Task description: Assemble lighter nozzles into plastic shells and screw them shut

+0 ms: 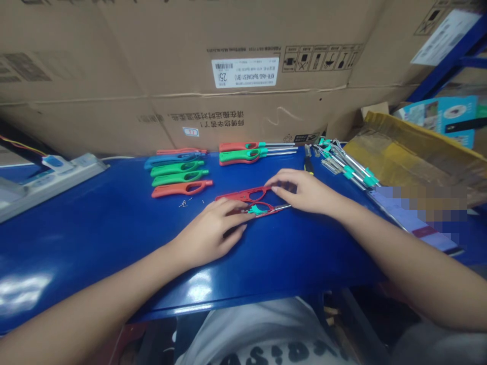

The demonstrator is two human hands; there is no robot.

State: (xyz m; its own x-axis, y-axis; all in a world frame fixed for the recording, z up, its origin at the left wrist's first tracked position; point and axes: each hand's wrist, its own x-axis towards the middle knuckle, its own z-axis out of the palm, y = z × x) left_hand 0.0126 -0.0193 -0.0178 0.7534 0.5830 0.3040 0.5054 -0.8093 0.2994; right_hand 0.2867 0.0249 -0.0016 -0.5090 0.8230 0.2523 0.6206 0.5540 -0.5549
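Two red halves of a gas lighter casing lie side by side on the blue table [125, 243]. My right hand [306, 191] pinches the tip of the upper red casing half [243, 194] between thumb and fingers. The lower red casing half [271, 207] holds a green trigger [258, 209] and a metal tube [282, 207] that points right. Curled over the left end of this lower half, my left hand [213, 228] grips it near the trigger and hides its handle. A few tiny screws [184, 204] lie left of the casing halves.
Coloured lighter casings [178, 176] are stacked behind my left hand. Lighters with metal tubes [258, 153] lie at the back. Loose tube assemblies [350, 167] sit at the right, near a yellow-taped package [414, 147]. A power strip [49, 182] is at left; a cardboard box [152, 66] stands behind.
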